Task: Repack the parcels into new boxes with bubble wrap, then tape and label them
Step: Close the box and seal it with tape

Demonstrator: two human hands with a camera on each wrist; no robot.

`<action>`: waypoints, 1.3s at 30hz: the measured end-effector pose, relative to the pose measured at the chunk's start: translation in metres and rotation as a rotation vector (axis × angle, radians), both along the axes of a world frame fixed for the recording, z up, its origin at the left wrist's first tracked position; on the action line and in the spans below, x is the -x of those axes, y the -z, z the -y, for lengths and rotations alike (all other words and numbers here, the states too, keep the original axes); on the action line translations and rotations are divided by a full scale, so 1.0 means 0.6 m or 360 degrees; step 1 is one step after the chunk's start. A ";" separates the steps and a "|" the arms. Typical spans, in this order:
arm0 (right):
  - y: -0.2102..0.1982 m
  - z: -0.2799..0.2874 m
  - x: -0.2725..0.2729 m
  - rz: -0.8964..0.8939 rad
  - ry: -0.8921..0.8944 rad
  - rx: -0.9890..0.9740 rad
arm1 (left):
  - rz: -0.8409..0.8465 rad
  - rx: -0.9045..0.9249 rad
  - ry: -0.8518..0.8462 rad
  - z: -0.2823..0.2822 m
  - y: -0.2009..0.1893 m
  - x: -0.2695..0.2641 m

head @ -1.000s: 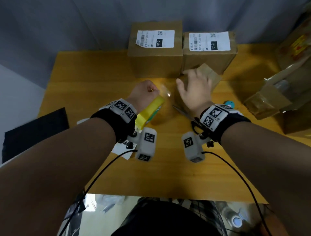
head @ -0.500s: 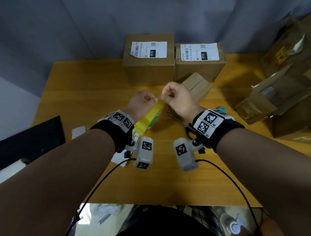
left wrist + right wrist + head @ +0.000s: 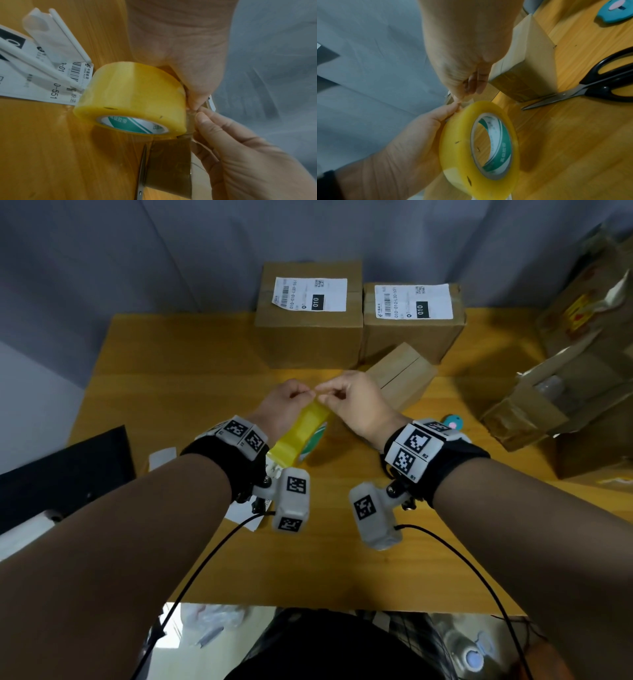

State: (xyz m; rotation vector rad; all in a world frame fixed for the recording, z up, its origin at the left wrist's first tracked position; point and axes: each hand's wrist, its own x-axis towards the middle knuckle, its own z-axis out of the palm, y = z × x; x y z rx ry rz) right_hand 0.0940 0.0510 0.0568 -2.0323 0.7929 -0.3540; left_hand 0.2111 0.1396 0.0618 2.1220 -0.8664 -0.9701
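Observation:
A roll of yellow packing tape (image 3: 301, 436) stands on edge on the wooden table (image 3: 205, 371). My left hand (image 3: 294, 397) grips its top, thumb on the outer face (image 3: 133, 97). My right hand (image 3: 337, 395) meets it there and pinches the clear free end of the tape at the roll's top (image 3: 477, 146). A small plain cardboard box (image 3: 400, 374) lies just behind my right hand, its near end covered in tape (image 3: 518, 83). Two sealed, labelled boxes (image 3: 308, 337) (image 3: 411, 337) stand at the back.
Black-handled scissors (image 3: 590, 86) lie by the small box, a blue cutter (image 3: 452, 421) right of my wrist. Printed shipping labels (image 3: 42, 81) lie left of the roll. Torn old parcels (image 3: 565, 392) crowd the right edge; a black slab (image 3: 65, 474) sits left.
My right hand left the top of the small box, came left to the roll and pinched the tape end. The left hand kept its hold on the roll.

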 end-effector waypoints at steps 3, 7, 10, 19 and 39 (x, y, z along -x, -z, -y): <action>-0.002 -0.006 -0.002 -0.0042 0.0015 0.0050 | -0.0015 0.0029 0.0010 -0.005 0.002 -0.001; -0.001 -0.009 -0.005 -0.0137 0.0041 0.0098 | 0.0028 0.0101 0.0095 -0.017 0.005 -0.005; -0.007 -0.007 -0.007 -0.0254 0.0004 0.0186 | 0.0038 0.0163 0.0126 -0.023 0.002 -0.006; -0.022 0.012 0.013 -0.0661 -0.0078 0.0522 | 0.0289 -0.0207 0.0393 -0.013 -0.012 -0.010; 0.028 0.129 0.091 -0.1058 0.0398 0.0200 | 0.1174 -0.0590 0.0680 0.048 0.062 -0.017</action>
